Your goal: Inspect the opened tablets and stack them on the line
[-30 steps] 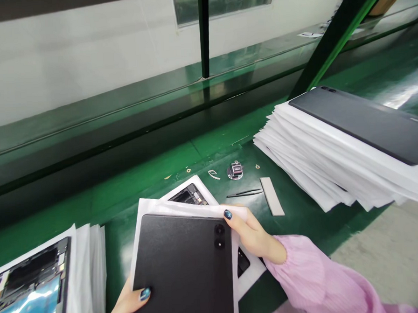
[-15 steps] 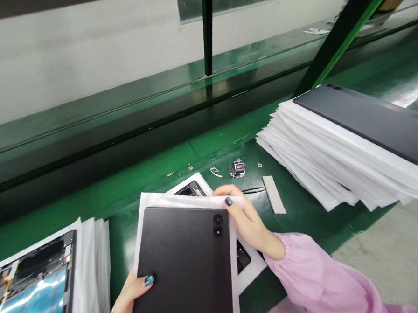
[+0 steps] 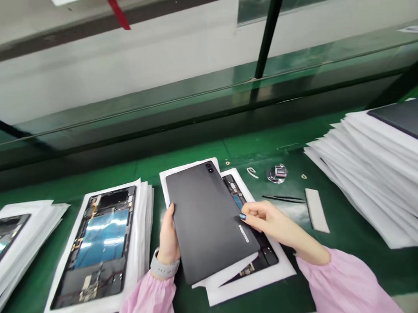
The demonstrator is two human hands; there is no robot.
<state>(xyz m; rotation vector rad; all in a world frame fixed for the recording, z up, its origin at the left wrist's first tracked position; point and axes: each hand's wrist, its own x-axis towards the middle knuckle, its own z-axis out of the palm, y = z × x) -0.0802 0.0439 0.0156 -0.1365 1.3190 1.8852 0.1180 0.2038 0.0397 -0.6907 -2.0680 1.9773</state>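
Both hands hold a black tablet back cover (image 3: 212, 226), with a white foam sheet (image 3: 232, 272) beneath it. Two camera lenses sit at its top right, and "POSITIVO" is printed near the lower right edge. My left hand (image 3: 169, 238) grips the left edge, thumb on top and its other fingers hidden underneath. At the right edge, beside the lettering, the fingers of my right hand (image 3: 266, 221) pinch the cover. Partly hidden below lies an opened tablet (image 3: 270, 253) with its inside parts showing, on another white foam sheet (image 3: 286, 267).
To the left, a stack of foam sheets (image 3: 147, 225) bears an opened tablet (image 3: 104, 241); a similar stack (image 3: 41, 230) is farther left. Tweezers (image 3: 283, 199), a pale bar (image 3: 317, 210) and a shiny metal piece (image 3: 277, 173) lie rightward. Another foam stack (image 3: 367, 167) stands far right.
The view has swung left. The cover now lies tilted over the opened tablet, its lettering in sight. My right hand has moved from its top right corner down to the lower right edge.
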